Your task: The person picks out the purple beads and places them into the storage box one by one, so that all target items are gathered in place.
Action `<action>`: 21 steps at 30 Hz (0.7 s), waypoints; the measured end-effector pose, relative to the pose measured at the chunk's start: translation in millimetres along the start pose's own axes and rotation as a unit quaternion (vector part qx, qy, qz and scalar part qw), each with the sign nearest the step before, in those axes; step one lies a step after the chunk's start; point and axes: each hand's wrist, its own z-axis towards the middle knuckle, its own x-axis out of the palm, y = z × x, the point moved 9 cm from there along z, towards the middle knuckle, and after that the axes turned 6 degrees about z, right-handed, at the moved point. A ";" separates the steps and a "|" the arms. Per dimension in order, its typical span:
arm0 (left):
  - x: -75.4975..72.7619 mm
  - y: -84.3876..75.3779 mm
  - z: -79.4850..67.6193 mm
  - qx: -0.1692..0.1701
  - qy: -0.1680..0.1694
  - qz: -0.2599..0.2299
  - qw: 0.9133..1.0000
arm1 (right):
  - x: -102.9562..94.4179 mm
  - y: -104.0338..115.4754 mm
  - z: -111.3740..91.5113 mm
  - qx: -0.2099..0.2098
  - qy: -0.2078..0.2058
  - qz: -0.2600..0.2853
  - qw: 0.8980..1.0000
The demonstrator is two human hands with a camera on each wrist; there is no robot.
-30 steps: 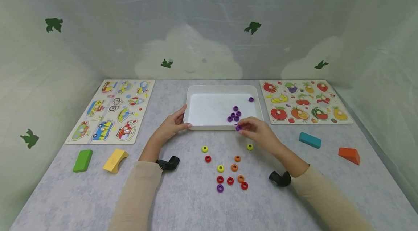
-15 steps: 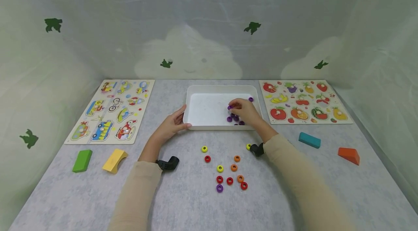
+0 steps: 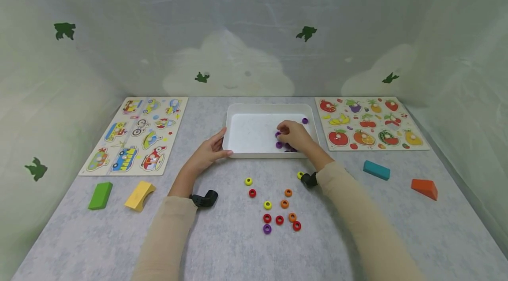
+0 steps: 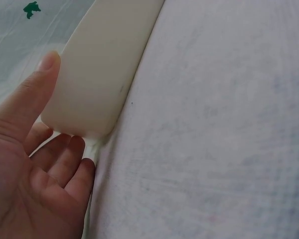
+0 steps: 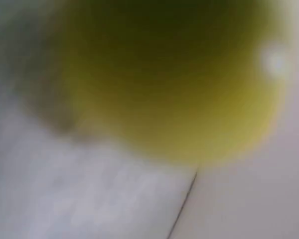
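In the head view, a white tray (image 3: 250, 131) lies on the table with several purple beads (image 3: 279, 144) in its right half. My left hand (image 3: 207, 151) holds the tray's near left corner. In the left wrist view the thumb (image 4: 49, 64) lies on one wall and the fingers bend against the corner. My right hand (image 3: 296, 135) reaches into the tray, pinching a purple bead (image 3: 278, 134) with curled fingers; some beads are partly hidden under it. A yellow bead (image 5: 189, 114) fills much of the right wrist view, blurred, and hides that hand there.
Loose red, orange, yellow and purple beads (image 3: 267, 229) lie before the tray. A vehicle puzzle board (image 3: 170, 133) stands left, a fruit puzzle board (image 3: 377, 146) right. Green (image 3: 100, 196), yellow (image 3: 139, 196), teal (image 3: 376, 170) and orange (image 3: 424, 189) blocks lie at the sides.
My right hand has moved from the tray's near rim to inside it, carrying a purple bead, then dipped slightly. The yellow bead by the right wrist camera has shifted a little. My left hand is still.
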 end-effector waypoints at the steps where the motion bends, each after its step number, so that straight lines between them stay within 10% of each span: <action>1: -0.1 -0.2 0.0 0.000 -0.001 0.000 1.000 | -2.3 3.1 -2.6 -0.008 -0.006 0.002 1.000; 10: -0.2 -1.8 0.5 0.000 -0.001 0.008 1.000 | -14.0 52.8 -57.2 -0.149 -0.012 0.055 0.987; 21: -0.1 -0.4 0.6 0.002 0.002 0.005 1.000 | 24.0 81.8 -151.6 -0.243 0.100 0.084 0.961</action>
